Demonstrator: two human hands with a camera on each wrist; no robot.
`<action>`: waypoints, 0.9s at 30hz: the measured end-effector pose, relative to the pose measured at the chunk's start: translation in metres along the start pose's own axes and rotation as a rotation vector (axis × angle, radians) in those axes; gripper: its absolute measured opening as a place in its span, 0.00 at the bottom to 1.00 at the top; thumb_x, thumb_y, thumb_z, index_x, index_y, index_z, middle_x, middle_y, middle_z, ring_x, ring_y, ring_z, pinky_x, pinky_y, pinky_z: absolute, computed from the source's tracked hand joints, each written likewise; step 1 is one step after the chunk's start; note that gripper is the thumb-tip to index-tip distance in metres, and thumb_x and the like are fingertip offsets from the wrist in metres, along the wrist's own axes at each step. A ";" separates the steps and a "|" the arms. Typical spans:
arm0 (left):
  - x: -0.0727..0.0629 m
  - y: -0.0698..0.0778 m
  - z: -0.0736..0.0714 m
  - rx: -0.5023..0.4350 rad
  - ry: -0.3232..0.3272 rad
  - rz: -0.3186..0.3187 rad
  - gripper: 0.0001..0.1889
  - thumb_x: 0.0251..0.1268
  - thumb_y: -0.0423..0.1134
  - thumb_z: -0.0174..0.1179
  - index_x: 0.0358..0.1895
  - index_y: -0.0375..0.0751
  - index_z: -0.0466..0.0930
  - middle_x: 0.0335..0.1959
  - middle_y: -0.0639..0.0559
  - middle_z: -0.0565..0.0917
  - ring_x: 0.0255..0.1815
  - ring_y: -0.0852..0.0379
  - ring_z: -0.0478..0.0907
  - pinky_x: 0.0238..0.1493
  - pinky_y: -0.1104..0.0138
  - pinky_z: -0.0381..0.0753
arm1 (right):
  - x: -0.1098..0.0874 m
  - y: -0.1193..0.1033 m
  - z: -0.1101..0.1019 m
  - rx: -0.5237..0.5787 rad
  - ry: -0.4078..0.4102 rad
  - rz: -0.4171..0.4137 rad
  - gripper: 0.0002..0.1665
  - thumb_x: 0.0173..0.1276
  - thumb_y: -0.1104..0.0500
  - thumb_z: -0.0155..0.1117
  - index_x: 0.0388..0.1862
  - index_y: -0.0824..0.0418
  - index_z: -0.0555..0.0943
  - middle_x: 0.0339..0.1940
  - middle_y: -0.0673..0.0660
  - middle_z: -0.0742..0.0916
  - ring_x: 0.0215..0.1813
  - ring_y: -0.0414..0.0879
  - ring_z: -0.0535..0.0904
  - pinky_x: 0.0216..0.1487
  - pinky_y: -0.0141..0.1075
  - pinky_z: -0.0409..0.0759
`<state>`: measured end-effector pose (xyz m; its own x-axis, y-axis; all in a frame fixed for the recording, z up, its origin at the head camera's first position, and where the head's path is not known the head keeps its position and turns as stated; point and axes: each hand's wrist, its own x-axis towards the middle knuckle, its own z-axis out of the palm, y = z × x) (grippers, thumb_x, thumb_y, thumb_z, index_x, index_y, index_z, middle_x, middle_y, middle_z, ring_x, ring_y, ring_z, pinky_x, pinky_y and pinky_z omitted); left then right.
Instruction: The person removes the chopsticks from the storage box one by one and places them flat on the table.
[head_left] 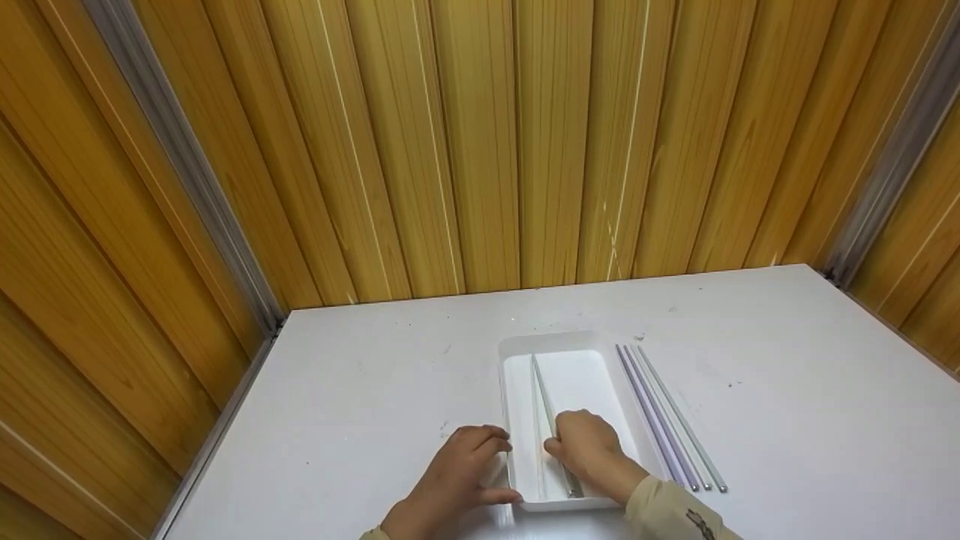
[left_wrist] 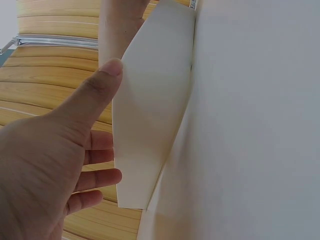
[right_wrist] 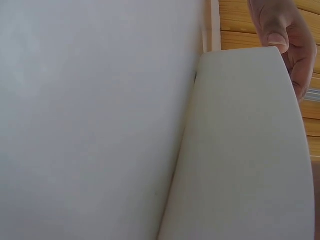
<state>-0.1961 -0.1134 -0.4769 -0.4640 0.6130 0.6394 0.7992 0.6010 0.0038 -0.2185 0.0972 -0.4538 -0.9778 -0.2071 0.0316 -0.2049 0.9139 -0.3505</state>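
Note:
A white rectangular tray [head_left: 566,506] stands on the table. My left hand [head_left: 461,465] is at its near left side, with the thumb at the front corner and the other fingers loosely bent against the left wall; the left wrist view shows the thumb touching the rim of the tray [left_wrist: 155,100]. Inside the tray, my right hand [head_left: 589,442] grips a grey chopstick [head_left: 544,390] slanting from the far end toward the near end. A pale chopstick [head_left: 538,442] lies lengthwise to its left. The right wrist view shows mostly the tray wall [right_wrist: 245,140]; the gripping fingers are hidden there.
Several chopsticks [head_left: 660,420], purple, whitish and pale green, lie side by side on the white table [head_left: 375,382], just right of the tray. Wood-patterned panels [head_left: 480,150] enclose the table at the back and sides.

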 end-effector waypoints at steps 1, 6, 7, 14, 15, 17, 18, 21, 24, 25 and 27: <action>0.000 0.000 0.000 0.002 0.005 0.004 0.29 0.41 0.63 0.68 0.40 0.43 0.79 0.44 0.54 0.81 0.45 0.60 0.79 0.52 0.68 0.80 | 0.000 0.000 -0.001 -0.001 0.006 0.000 0.13 0.58 0.57 0.64 0.17 0.60 0.76 0.16 0.51 0.79 0.20 0.42 0.71 0.22 0.35 0.77; 0.000 0.000 0.000 0.010 0.018 0.009 0.31 0.37 0.63 0.70 0.40 0.43 0.79 0.44 0.54 0.82 0.45 0.60 0.79 0.53 0.69 0.80 | 0.000 0.002 -0.004 0.000 0.057 -0.004 0.12 0.54 0.59 0.63 0.14 0.59 0.74 0.14 0.50 0.78 0.19 0.43 0.70 0.21 0.36 0.75; 0.000 0.000 0.000 0.010 0.015 0.008 0.31 0.37 0.63 0.70 0.40 0.43 0.79 0.44 0.54 0.82 0.45 0.60 0.79 0.53 0.69 0.80 | 0.000 0.002 -0.004 -0.003 0.066 -0.002 0.13 0.53 0.59 0.63 0.13 0.58 0.73 0.14 0.50 0.77 0.19 0.43 0.70 0.20 0.37 0.74; -0.001 -0.001 -0.002 0.001 -0.014 -0.013 0.30 0.39 0.63 0.69 0.41 0.44 0.79 0.45 0.54 0.82 0.46 0.60 0.79 0.53 0.69 0.80 | 0.000 0.005 -0.012 -0.006 0.074 0.009 0.11 0.53 0.58 0.62 0.16 0.58 0.74 0.16 0.50 0.79 0.20 0.43 0.71 0.22 0.36 0.74; -0.002 -0.001 -0.002 0.000 -0.016 -0.015 0.30 0.39 0.63 0.69 0.41 0.44 0.79 0.45 0.54 0.82 0.46 0.60 0.79 0.53 0.68 0.80 | 0.000 0.006 -0.014 -0.005 0.076 0.009 0.11 0.53 0.58 0.62 0.16 0.58 0.74 0.16 0.50 0.79 0.21 0.43 0.71 0.22 0.36 0.74; -0.002 -0.001 -0.002 0.000 -0.017 -0.017 0.30 0.39 0.63 0.69 0.41 0.44 0.79 0.46 0.54 0.82 0.47 0.60 0.79 0.53 0.68 0.80 | 0.000 0.007 -0.016 -0.006 0.083 0.007 0.10 0.53 0.59 0.61 0.16 0.58 0.73 0.16 0.50 0.78 0.21 0.43 0.70 0.22 0.35 0.73; -0.002 -0.002 -0.002 0.002 -0.018 -0.017 0.30 0.39 0.63 0.69 0.41 0.44 0.79 0.46 0.54 0.82 0.46 0.59 0.79 0.53 0.68 0.80 | 0.000 0.008 -0.018 -0.008 0.089 0.007 0.10 0.52 0.59 0.61 0.16 0.58 0.73 0.16 0.50 0.78 0.21 0.43 0.70 0.22 0.35 0.72; -0.001 -0.001 -0.002 0.005 -0.030 -0.020 0.30 0.39 0.63 0.69 0.41 0.44 0.79 0.46 0.54 0.81 0.47 0.59 0.79 0.53 0.68 0.80 | 0.000 0.011 -0.020 -0.017 0.094 0.011 0.09 0.52 0.59 0.60 0.16 0.58 0.73 0.16 0.50 0.78 0.21 0.43 0.70 0.22 0.36 0.71; -0.001 -0.001 -0.002 0.011 -0.038 -0.020 0.30 0.41 0.64 0.68 0.41 0.43 0.79 0.46 0.54 0.81 0.47 0.59 0.79 0.53 0.68 0.80 | 0.000 0.014 -0.023 -0.026 0.085 0.019 0.09 0.52 0.58 0.60 0.16 0.58 0.73 0.16 0.50 0.78 0.22 0.44 0.70 0.22 0.36 0.71; 0.000 -0.001 -0.002 0.011 -0.040 -0.020 0.30 0.41 0.64 0.68 0.41 0.43 0.79 0.46 0.54 0.81 0.47 0.59 0.79 0.53 0.68 0.80 | 0.000 0.015 -0.024 -0.029 0.082 0.022 0.09 0.53 0.58 0.60 0.17 0.58 0.73 0.16 0.50 0.78 0.22 0.44 0.70 0.22 0.36 0.71; 0.000 -0.001 -0.002 0.012 -0.039 -0.019 0.30 0.41 0.64 0.68 0.41 0.43 0.79 0.46 0.54 0.81 0.47 0.59 0.79 0.53 0.68 0.80 | 0.000 0.018 -0.026 -0.035 0.080 0.025 0.09 0.53 0.58 0.60 0.17 0.58 0.73 0.16 0.50 0.78 0.22 0.44 0.70 0.22 0.35 0.71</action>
<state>-0.1962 -0.1150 -0.4754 -0.4934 0.6211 0.6089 0.7859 0.6184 0.0061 -0.2229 0.1225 -0.4359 -0.9828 -0.1567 0.0979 -0.1801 0.9305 -0.3190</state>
